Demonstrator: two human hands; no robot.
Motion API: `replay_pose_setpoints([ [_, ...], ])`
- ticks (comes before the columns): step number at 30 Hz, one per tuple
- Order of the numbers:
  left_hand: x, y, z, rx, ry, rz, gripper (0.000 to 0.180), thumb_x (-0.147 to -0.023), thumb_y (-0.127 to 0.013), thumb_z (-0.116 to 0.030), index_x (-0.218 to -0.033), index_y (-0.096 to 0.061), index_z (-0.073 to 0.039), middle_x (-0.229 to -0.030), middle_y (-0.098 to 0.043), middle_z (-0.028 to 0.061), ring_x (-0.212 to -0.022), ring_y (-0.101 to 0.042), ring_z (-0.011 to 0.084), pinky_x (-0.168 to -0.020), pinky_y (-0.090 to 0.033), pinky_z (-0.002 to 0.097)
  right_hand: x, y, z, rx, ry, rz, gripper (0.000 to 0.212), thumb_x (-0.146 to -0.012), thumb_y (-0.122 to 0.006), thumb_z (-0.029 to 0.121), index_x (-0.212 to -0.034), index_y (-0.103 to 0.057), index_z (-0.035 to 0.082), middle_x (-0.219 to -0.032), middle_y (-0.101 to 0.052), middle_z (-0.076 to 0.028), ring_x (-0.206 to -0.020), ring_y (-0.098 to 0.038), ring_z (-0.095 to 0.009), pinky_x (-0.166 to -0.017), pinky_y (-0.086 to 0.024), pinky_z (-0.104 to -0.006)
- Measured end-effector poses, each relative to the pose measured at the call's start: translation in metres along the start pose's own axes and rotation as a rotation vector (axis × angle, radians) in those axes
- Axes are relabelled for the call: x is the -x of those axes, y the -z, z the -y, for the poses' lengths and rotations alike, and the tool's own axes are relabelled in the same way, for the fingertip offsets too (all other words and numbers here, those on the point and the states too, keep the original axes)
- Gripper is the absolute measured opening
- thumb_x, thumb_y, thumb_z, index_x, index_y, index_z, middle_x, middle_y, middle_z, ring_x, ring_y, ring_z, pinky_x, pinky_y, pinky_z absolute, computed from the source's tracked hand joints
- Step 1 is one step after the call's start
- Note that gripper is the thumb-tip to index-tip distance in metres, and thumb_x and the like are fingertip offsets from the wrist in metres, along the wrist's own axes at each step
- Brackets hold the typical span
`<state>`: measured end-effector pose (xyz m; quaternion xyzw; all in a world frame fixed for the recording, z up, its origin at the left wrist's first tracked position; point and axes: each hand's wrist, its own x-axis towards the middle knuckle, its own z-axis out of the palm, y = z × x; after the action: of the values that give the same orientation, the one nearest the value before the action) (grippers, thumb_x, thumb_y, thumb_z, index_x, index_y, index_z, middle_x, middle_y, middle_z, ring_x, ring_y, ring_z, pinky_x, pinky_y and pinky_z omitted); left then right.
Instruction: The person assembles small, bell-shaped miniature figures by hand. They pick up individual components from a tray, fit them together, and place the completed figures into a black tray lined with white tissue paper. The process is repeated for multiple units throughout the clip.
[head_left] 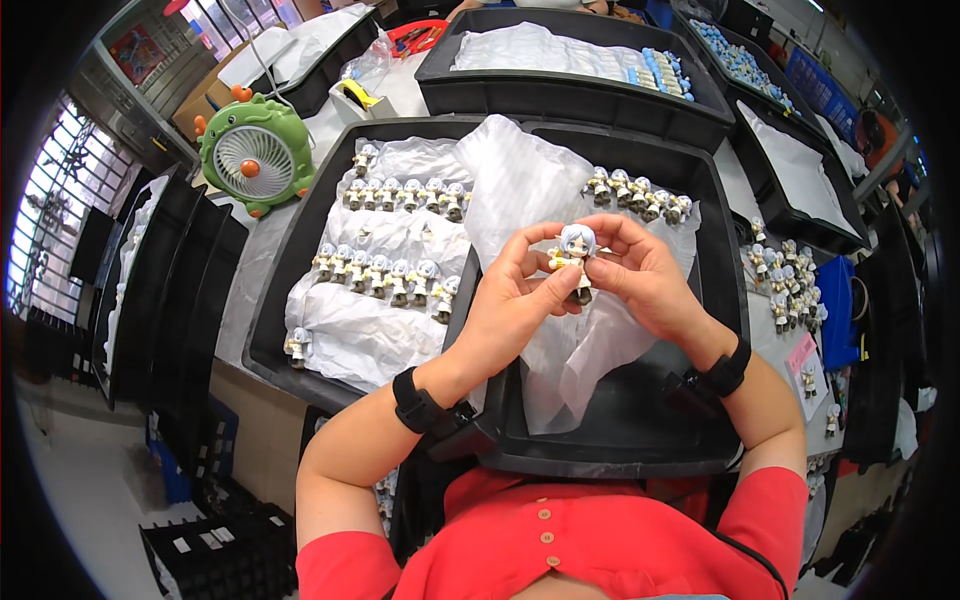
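A small figurine (577, 242) with pale hair, a white and yellow outfit and dark feet is held upright between both my hands. My left hand (512, 298) pinches it at its left side with thumb and fingers, and my right hand (650, 285) closes on its right side. Below them lies a black tray (262, 310) lined with crumpled white tissue paper (375, 338). Rows of similar figurines (400, 280) rest on its left half. Another row of figurines (638, 193) sits behind my right hand. A loose tissue sheet (510, 180) drapes across the middle.
A green fan (252, 155) and a tape dispenser (358, 98) stand at the back left. Behind is another black tray (570, 98) with blue-and-white pieces. Several loose figurines (785, 275) cluster on the right, near a blue bin (838, 310). Stacked black trays (180, 290) rise at left.
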<state>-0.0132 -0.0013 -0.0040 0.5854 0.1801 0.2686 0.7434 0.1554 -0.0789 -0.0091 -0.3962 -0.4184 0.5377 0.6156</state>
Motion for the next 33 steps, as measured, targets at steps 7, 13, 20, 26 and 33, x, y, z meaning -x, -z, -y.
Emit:
replay_pose_setpoints([
  [7, -0.001, 0.002, -0.003, 0.045, 0.067, 0.035, 0.044, -0.092, -0.054, -0.023, -0.129, -0.038, -0.006, -0.090, -0.058, 0.0043, -0.075, -0.059, 0.0102, -0.067, -0.049, 0.0215, 0.000, 0.001, 0.002, -0.014, -0.034, 0.014, 0.038, -0.086, -0.061, 0.007, -0.121, -0.048, 0.003, -0.114, -0.054, -0.009, -0.102, -0.056, -0.015, -0.089, -0.047, -0.0295],
  [13, -0.001, 0.003, -0.002, 0.080, 0.051, 0.005, 0.043, -0.090, -0.058, -0.026, -0.123, -0.040, -0.005, -0.095, -0.060, 0.0084, -0.075, -0.063, 0.0149, -0.062, -0.049, 0.0216, -0.002, 0.003, -0.002, 0.070, -0.079, -0.005, 0.034, -0.091, -0.055, 0.018, -0.121, -0.048, 0.004, -0.106, -0.058, -0.007, -0.094, -0.057, -0.013, -0.085, -0.046, -0.0281],
  [20, -0.002, 0.009, -0.003, 0.105, 0.078, -0.031, 0.043, -0.089, -0.059, -0.023, -0.124, -0.039, -0.007, -0.086, -0.059, 0.0048, -0.071, -0.062, 0.0149, -0.063, -0.050, 0.0231, 0.007, 0.011, 0.009, 0.755, -0.391, 0.305, 0.033, -0.092, -0.052, 0.028, -0.115, -0.053, 0.004, -0.090, -0.064, -0.007, -0.083, -0.060, -0.014, -0.077, -0.047, -0.0287],
  [26, -0.002, 0.008, -0.001, 0.108, 0.052, -0.039, 0.048, -0.086, -0.065, -0.026, -0.121, -0.040, -0.005, -0.097, -0.060, 0.0069, -0.076, -0.061, 0.0099, -0.061, -0.048, 0.0200, 0.006, 0.005, 0.009, 0.469, -0.163, 0.226, 0.031, -0.083, -0.067, 0.019, -0.104, -0.054, 0.000, -0.088, -0.063, -0.006, -0.083, -0.059, -0.012, -0.075, -0.046, -0.0265],
  [33, -0.002, 0.009, -0.003, 0.044, 0.008, -0.032, 0.047, -0.085, -0.066, -0.023, -0.120, -0.040, -0.005, -0.098, -0.059, 0.0070, -0.075, -0.059, 0.0084, -0.062, -0.047, 0.0206, 0.005, 0.003, 0.012, 0.209, -0.279, 0.277, 0.026, -0.090, -0.058, 0.025, -0.103, -0.054, 0.003, -0.091, -0.061, -0.003, -0.084, -0.058, -0.009, -0.077, -0.046, -0.0246],
])
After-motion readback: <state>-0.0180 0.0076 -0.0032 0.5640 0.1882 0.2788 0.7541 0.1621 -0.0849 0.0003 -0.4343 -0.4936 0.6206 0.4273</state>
